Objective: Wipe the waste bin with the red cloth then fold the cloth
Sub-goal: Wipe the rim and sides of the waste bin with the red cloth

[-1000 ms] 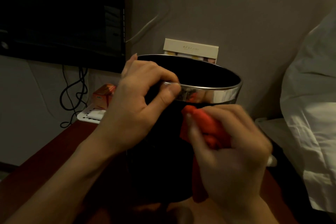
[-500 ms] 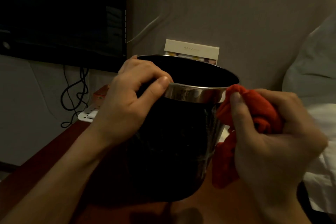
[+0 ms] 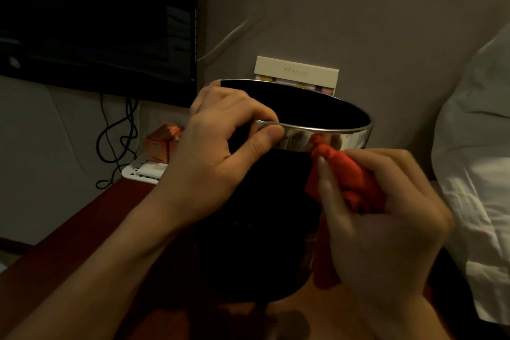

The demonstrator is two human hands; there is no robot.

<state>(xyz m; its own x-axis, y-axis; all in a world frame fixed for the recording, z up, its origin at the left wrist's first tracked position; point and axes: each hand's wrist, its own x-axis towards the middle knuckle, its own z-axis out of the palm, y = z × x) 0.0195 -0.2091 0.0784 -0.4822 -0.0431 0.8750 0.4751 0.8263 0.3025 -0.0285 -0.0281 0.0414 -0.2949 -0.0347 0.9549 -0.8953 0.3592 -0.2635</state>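
We have the waste bin [image 3: 265, 201] standing upright on the dark red tabletop [image 3: 82, 229] in front of us, a black round body topped by a polished metal rim band [image 3: 317, 138]. Our left hand [image 3: 218, 152] steadies it at the near left of the rim, fingers curled over the lip into the opening and the thumb pressed flat against the outside of the band. Our right hand [image 3: 386, 218] grips the red cloth [image 3: 347, 174] bunched into a wad, fingers closed around it, with a knuckle of fabric pressed to the bin just under the band on the right and a loose tail hanging down beside the wall. We judge the bin to be light and rigid, likely to skid or tip under sideways rubbing, so the rim is the sensible place to hold; the polished band looks slick, and hooking fingers over the lip should be surer than pinching it. The cloth is soft and limp, good for following the curve, but for folding it will need shaking out and taking by its corners, which we cannot make out now.
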